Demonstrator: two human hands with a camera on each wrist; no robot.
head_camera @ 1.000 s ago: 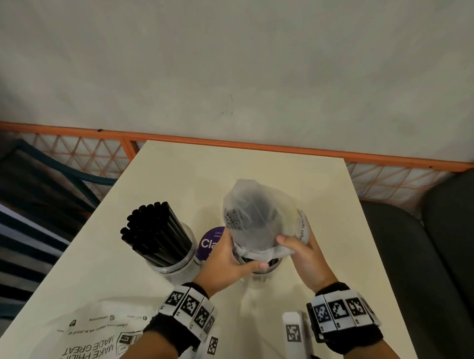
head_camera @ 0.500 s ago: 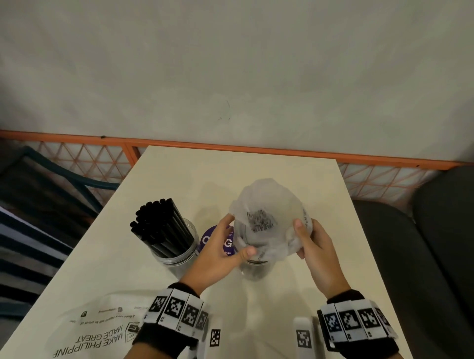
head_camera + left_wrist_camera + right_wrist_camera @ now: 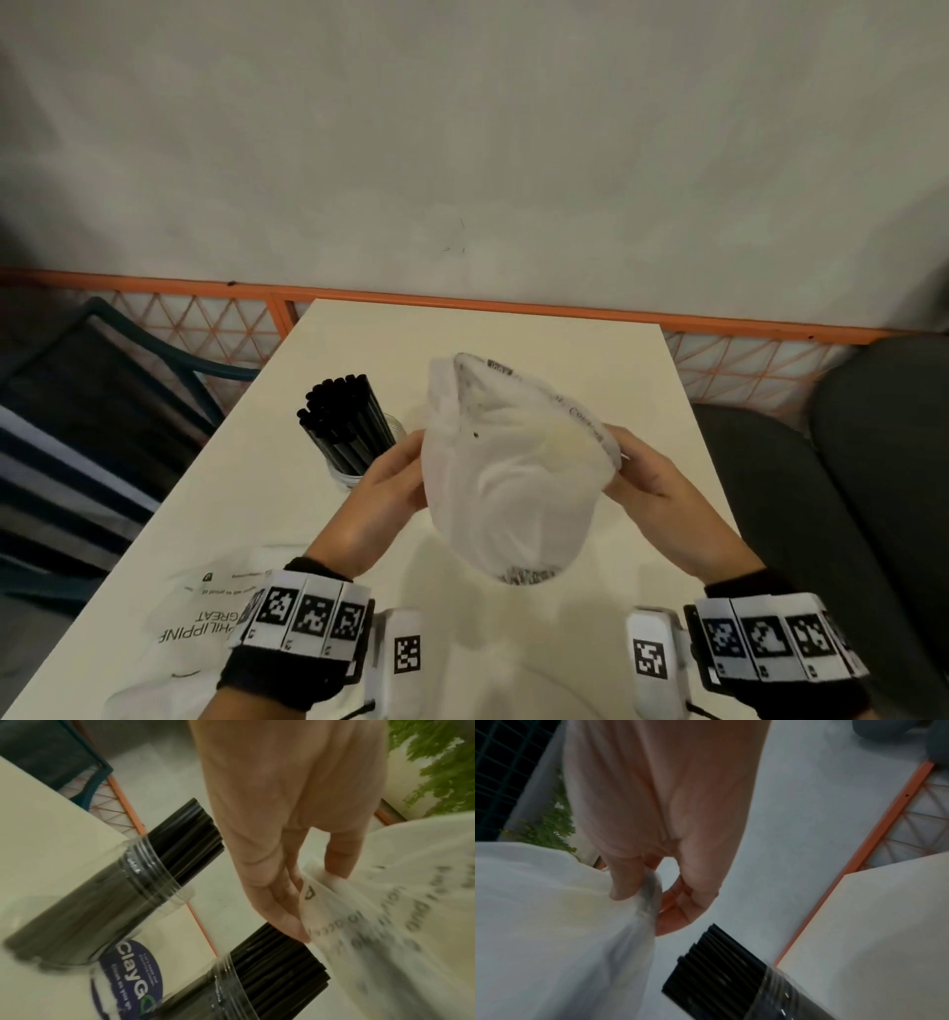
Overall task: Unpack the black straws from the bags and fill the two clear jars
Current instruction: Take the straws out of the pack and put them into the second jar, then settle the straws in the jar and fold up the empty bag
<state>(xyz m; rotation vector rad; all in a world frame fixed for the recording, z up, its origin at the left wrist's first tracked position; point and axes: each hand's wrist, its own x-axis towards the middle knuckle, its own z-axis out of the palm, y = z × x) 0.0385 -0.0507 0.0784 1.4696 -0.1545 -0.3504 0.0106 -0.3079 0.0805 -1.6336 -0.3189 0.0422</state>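
Note:
Both hands hold a white translucent plastic bag (image 3: 513, 478) up above the table; no dark straws show through it. My left hand (image 3: 398, 470) pinches its left edge, also seen in the left wrist view (image 3: 308, 898). My right hand (image 3: 634, 470) pinches the right edge between thumb and fingers (image 3: 644, 902). A clear jar (image 3: 359, 462) packed with black straws (image 3: 344, 416) stands left of the bag. The second clear jar (image 3: 218, 990), also full of black straws (image 3: 280, 959), stands under the bag and is hidden in the head view.
Another printed plastic bag (image 3: 205, 616) lies flat at the table's near left. A purple round sticker (image 3: 136, 973) sits between the jars. An orange railing (image 3: 513, 303) runs behind the cream table (image 3: 513, 334). A dark seat (image 3: 821, 488) is at the right, a chair (image 3: 128, 360) at the left.
The bag came up off the second jar, towards the camera. Both hands rose with it and shifted from its lower part near the jar mouth to its side edges.

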